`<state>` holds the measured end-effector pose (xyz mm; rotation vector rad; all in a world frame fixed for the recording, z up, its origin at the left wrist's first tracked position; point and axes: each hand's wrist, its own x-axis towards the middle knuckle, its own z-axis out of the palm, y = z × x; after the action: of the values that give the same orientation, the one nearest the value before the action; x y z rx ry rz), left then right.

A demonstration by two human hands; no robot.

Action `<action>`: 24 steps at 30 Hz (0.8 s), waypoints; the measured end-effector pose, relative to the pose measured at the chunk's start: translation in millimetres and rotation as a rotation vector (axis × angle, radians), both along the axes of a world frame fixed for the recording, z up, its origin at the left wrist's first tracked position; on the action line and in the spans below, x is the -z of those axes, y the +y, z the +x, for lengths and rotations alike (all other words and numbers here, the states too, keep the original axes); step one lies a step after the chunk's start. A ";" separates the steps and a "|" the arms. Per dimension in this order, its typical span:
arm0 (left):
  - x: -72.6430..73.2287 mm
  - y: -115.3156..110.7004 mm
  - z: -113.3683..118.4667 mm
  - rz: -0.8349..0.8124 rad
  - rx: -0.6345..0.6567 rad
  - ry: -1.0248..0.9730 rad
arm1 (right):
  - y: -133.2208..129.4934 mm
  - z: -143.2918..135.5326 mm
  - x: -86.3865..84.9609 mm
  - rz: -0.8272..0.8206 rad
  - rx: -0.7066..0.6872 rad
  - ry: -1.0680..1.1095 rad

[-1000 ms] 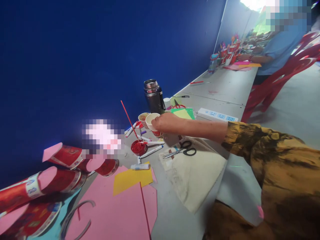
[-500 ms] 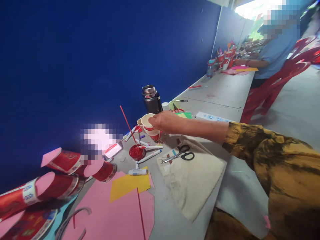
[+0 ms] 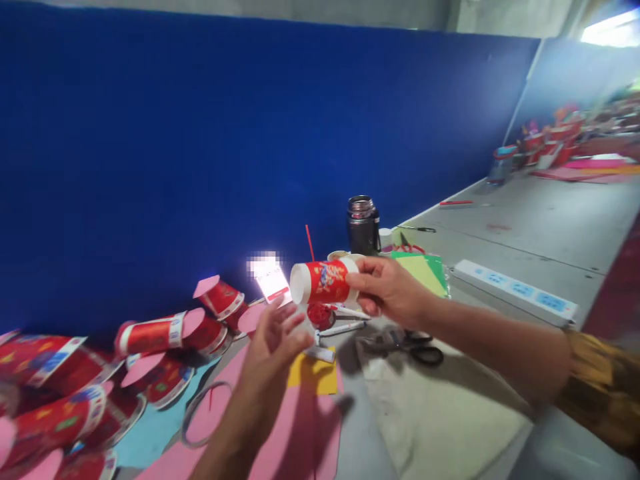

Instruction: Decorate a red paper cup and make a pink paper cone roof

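A red printed paper cup with white ends lies sideways in the air above the table. My right hand grips it by its right end. Just below and to the left, my left hand is raised with fingers apart, near the cup's other end and holding nothing. Behind the cup a small red-filled dish is partly hidden, with white markers around it. A glue stick rests by yellow paper on a pink sheet.
Black-handled scissors lie on a beige cloth. Decorated red cups crowd the left. A phone leans at the back, near a dark thermos. A power strip lies to the right, and a blue partition borders the table.
My right hand has lifted a paper cup from the group near the thermos and turned it sideways. My left hand has come into view. The view has swung left.
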<state>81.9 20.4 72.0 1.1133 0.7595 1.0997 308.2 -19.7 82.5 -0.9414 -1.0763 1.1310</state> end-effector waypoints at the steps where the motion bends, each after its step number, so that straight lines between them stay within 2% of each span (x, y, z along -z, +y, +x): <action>1: 5.6 -7.2 1.8 -0.025 0.031 0.005 | -0.2 -13.5 10.7 -0.061 -0.073 0.085; 2: 11.1 -14.0 4.2 -0.016 0.062 -0.029 | -1.2 -26.7 20.2 -0.118 -0.139 0.148; 4: 20.4 -24.1 7.6 -0.027 0.029 -0.098 | -4.9 -50.8 34.3 -0.183 -0.209 0.193; 7: 27.1 -28.1 2.0 -0.082 -0.061 -0.189 | -12.5 -76.0 44.8 -0.186 -0.255 0.092; 10: 27.6 -24.1 -17.5 -0.215 -0.146 -0.278 | -18.5 -85.8 48.7 -0.197 -0.319 -0.061; 11: 27.1 -22.9 -25.2 -0.289 -0.176 -0.314 | -19.7 -86.3 49.9 -0.193 -0.309 -0.125; 13: 26.9 -22.2 -39.3 -0.451 -0.209 -0.374 | -20.6 -85.5 52.7 -0.143 -0.196 -0.263; 16: 31.7 -25.9 -51.6 -0.600 -0.173 -0.426 | -18.5 -84.9 59.7 -0.057 -0.015 -0.422; 19: 44.8 -32.5 -52.8 -0.663 -0.058 -0.514 | -13.4 -87.5 71.2 0.021 -0.058 -0.567; 21: 55.6 -37.3 -50.9 -0.615 0.014 -0.568 | -9.5 -88.4 79.9 0.127 -0.047 -0.659; 24: 70.1 -44.7 -48.3 -0.578 0.095 -0.556 | -5.4 -87.0 89.6 0.356 0.124 -0.816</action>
<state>33.6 -24.2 1.9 0.3230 0.5189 0.9563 221.2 -25.1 -7.0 -1.1864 -1.7714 0.4014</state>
